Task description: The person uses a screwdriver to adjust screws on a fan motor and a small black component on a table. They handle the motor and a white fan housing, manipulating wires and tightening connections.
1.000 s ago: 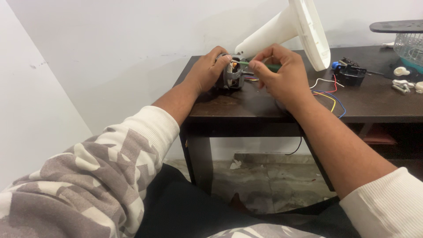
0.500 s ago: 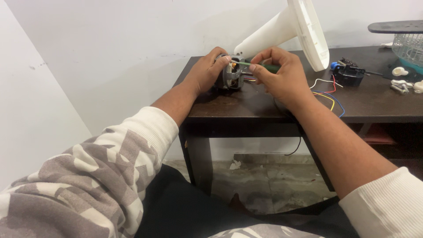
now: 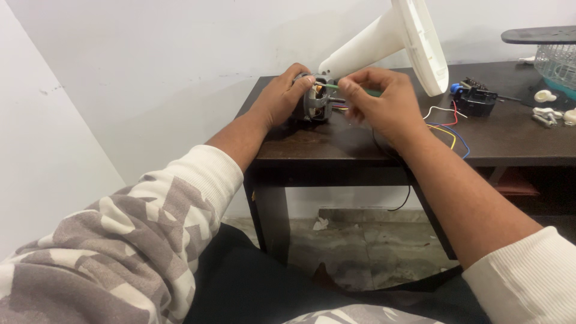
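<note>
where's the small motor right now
In the head view the small motor stands near the dark table's left end, gripped by the left hand, with the right hand just beside it.

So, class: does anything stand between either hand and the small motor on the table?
Nothing visible does. The left hand already grips the motor from its side, and the right hand pinches a green-handled tool whose tip reaches the motor.

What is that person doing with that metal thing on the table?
A person sits at a dark table. Their left hand grips a small electric motor, and their right hand holds a green-handled tool against it. Coloured wires trail across the tabletop, and a white plastic fan stand lies tipped behind the hands.
</note>
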